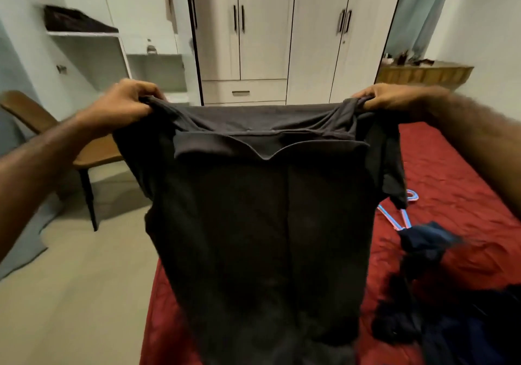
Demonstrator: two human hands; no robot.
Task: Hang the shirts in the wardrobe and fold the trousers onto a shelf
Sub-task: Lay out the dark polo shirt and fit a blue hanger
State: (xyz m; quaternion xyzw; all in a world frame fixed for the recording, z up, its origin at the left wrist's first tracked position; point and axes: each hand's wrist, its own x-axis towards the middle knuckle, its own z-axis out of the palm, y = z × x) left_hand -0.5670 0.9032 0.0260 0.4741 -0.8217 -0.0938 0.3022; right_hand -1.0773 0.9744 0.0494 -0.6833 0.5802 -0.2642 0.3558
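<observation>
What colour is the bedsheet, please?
Red, plain; the head view shows the bedsheet best.

We stand in a home bedroom: a bed (451,173) with a red cover, a tall white wardrobe (282,40) with closed doors, wall shelves (84,35), a wooden chair (36,116) and a curtain (417,12).

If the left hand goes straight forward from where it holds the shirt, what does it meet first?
Probably the white wardrobe: the left hand, gripping the dark shirt, has only open floor ahead, though depth is unclear.
</observation>
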